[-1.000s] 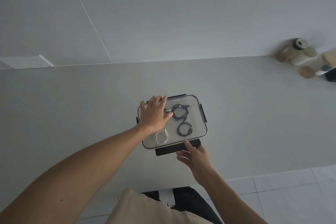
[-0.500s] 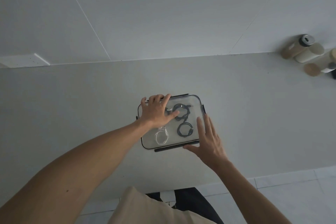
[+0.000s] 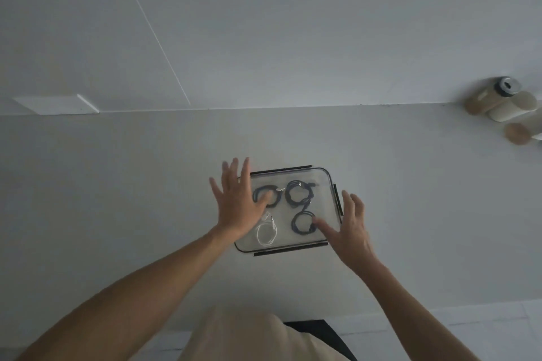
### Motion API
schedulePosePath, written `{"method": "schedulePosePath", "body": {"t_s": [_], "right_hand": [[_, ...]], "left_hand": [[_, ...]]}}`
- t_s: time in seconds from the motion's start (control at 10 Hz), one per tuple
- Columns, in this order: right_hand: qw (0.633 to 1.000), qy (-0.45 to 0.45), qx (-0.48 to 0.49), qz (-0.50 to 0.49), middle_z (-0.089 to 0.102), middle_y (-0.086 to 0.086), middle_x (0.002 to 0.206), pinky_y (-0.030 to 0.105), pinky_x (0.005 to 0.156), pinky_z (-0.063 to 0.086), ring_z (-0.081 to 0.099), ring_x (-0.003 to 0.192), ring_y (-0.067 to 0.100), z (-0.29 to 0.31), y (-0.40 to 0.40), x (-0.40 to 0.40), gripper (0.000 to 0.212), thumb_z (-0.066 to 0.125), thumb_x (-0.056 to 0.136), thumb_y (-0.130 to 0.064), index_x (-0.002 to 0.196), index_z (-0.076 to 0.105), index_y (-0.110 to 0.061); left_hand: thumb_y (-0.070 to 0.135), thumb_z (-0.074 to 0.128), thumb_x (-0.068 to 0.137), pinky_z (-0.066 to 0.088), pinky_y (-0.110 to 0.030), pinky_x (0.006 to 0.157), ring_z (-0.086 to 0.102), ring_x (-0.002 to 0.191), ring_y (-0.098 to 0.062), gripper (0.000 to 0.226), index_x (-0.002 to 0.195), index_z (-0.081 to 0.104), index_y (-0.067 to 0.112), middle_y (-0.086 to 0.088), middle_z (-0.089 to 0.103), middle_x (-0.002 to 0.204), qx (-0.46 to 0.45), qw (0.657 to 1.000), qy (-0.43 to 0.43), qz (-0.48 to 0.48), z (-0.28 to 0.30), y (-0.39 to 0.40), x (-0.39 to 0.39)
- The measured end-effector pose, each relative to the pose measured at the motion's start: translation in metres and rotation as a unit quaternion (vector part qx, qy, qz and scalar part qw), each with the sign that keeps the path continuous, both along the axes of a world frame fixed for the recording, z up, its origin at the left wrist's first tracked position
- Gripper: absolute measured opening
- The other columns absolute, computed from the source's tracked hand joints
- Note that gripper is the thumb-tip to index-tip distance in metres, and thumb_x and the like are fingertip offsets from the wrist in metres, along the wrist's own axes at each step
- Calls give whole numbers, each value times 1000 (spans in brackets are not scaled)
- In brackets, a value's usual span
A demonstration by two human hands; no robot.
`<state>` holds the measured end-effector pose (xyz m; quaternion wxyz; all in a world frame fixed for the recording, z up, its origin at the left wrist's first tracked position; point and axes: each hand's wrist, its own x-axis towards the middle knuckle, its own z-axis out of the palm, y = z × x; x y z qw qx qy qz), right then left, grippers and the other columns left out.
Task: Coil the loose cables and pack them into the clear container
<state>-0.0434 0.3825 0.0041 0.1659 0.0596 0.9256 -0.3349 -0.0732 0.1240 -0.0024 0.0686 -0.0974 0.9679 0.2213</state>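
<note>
The clear container (image 3: 324,176) sits on the pale counter with its transparent lid on and black clips along its edges. Through the lid I see three dark coiled cables (image 3: 299,192) and one white coiled cable (image 3: 266,234). My left hand (image 3: 239,204) is spread flat, fingers apart, over the lid's left side, and covers part of one dark coil. My right hand (image 3: 349,227) is also spread open at the container's right front corner, its thumb over the lid near the lowest dark coil. Neither hand holds anything.
Several cylindrical jars and cups (image 3: 498,102) stand at the counter's far right by the wall. A white socket plate (image 3: 55,104) is on the wall at the left. The counter's front edge (image 3: 440,297) runs just below my forearms, with pale floor tiles beyond.
My right hand left the front clip, which now lies shut against the container, and moved to the right front corner. My left hand lifted its grip and spread flat. The camera moved closer.
</note>
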Motion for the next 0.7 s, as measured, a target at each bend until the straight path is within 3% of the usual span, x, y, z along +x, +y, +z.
{"method": "schedulePosePath", "body": {"t_s": [0.1,0.2,0.5,0.6,0.7], "right_hand": [[980,-128,-102,-112,54,7,144,47,111,44,54,131,30,-1,3,-21,68,60,98,-51,151,42,-12],[972,-136,-131,-142,69,6,99,43,84,53,66,96,31,-6,-1,-20,33,56,101,-47,108,62,-15],[964,-111,-160,-181,60,2,89,30,64,42,56,80,19,-5,-21,-56,35,54,102,-48,103,57,-13],[970,-116,-130,-171,57,1,90,31,65,43,55,81,20,0,-29,-71,39,51,102,-49,105,55,-10],[984,-91,-42,-148,61,14,117,43,88,50,60,109,35,9,-34,-79,47,53,102,-43,128,51,-4]], "left_hand": [[63,63,82,38,-52,111,36,143,-35,98,154,25,10,-18,39,152,111,983,-43,140,-2,-7,39],[47,71,85,46,-31,91,60,122,-26,68,139,45,15,-3,62,129,236,951,-93,179,-4,-10,62],[43,71,86,47,-35,103,61,122,-22,68,145,44,22,2,64,134,275,942,-90,173,-9,-30,1],[51,68,84,42,-35,109,54,132,-23,81,152,36,22,2,57,145,273,943,-96,162,-4,-36,-18],[45,65,92,38,-38,111,44,139,-32,85,157,22,11,-13,43,152,190,963,-133,139,-2,-34,-21]]}}
